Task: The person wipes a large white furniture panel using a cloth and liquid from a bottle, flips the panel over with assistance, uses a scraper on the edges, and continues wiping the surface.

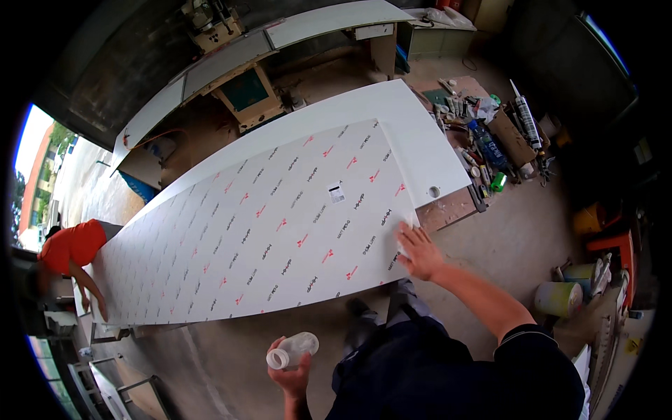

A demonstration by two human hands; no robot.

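A long white panel covered in printed protective film lies on a white board on a workbench. My right hand rests on the panel's right end near the corner, fingers stretched out and apart. Low in the middle, off the near edge of the panel, my left hand is wrapped round a translucent plastic bottle. The bottle is tilted, with its white open neck toward the left. A small label sticks to the panel's film.
At the far left a person in an orange shirt bends over the panel's other end, hands at its edge. Tubes, a sealant cartridge and tools crowd a table at the right. Buckets stand on the right-hand floor. Behind runs another bench.
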